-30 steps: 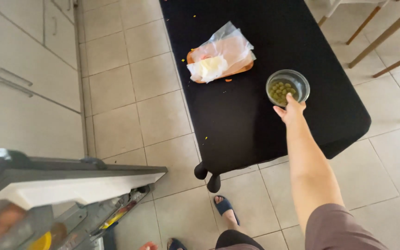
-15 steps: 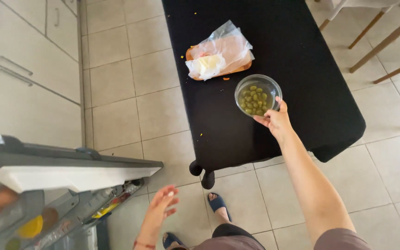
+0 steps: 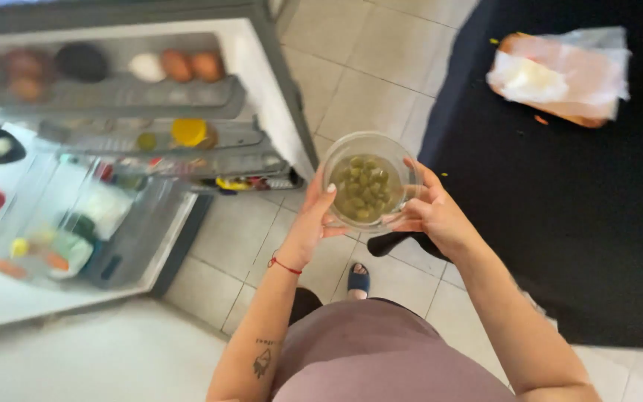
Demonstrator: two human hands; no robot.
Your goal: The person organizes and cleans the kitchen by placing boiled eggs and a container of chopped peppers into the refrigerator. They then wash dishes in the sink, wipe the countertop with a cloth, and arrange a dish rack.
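Between the open fridge door [image 3: 187,134] and black table [image 3: 560,223], left hand [image 3: 312,219] and right hand [image 3: 433,216] together clasped a glass bowl of green olives [image 3: 366,182] above the tiled floor [image 3: 366,67].

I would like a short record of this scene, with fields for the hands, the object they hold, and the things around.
held object: glass bowl with green olives in liquid
left hand: left hand supports the bowl's left side, red thread on the wrist
right hand: right hand grips the bowl's right side
left of the hands: open fridge door with eggs in the top shelf and small jars below
right of the hands: black table with bread in a plastic bag
floor: light tiles; one foot in a blue sandal
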